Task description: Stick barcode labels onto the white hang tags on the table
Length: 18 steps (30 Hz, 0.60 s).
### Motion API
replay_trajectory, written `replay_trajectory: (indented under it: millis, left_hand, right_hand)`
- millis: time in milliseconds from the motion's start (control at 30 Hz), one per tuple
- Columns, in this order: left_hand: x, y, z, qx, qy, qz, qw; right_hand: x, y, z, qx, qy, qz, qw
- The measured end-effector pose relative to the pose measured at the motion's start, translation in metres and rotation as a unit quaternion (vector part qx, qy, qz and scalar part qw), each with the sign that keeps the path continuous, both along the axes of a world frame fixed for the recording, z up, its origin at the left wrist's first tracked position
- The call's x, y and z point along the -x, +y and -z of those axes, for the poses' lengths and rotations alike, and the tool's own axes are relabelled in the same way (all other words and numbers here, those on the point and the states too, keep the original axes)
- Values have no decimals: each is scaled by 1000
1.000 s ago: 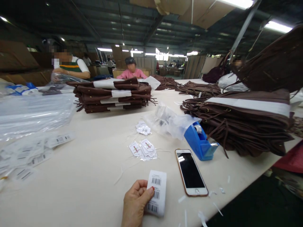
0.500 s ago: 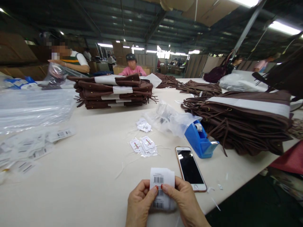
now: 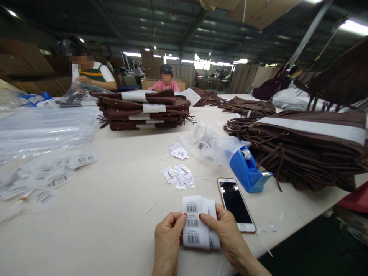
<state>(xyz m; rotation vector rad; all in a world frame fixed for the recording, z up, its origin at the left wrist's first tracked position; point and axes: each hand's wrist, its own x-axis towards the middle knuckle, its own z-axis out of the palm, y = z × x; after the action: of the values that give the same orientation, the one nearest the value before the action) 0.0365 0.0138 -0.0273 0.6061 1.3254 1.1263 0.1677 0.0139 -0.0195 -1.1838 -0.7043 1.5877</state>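
Between my two hands is a folded strip of white barcode labels (image 3: 196, 226), its printed side facing up. My left hand (image 3: 169, 237) pinches its left edge, thumb on top. On the other side my right hand (image 3: 227, 234) grips the strip, with the thumb pressed on its face. Layers of the strip lie fanned out a little toward the right. Close to my right hand lies a smartphone (image 3: 236, 205) with a dark screen. Beyond my hands are a few printed tags (image 3: 178, 176) in clear wrap and a smaller pile of white tags (image 3: 178, 151).
A blue tape dispenser (image 3: 249, 172) stands behind the phone, against crumpled plastic (image 3: 212, 143). Brown bags are stacked at the right (image 3: 304, 153) and back (image 3: 143, 111). Plastic sleeves (image 3: 46, 130) and barcode stickers (image 3: 43, 176) cover the left. Two people work across the table (image 3: 115, 214).
The label strip has spread out: more barcodes show, and a second layer sticks out on the right. My hands have moved slightly apart. The view has shifted a little left.
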Motion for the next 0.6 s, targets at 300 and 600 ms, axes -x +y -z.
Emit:
replay_trajectory:
  millis: [300, 600]
  left_hand:
    - [8, 1, -5, -4, -4, -15, 1000]
    - [2, -7, -11, -8, -52, 31, 998]
  right_hand:
    - [-25, 15, 21, -165, -439, 63, 881]
    - [-5, -3, 0, -278, -444, -91, 847]
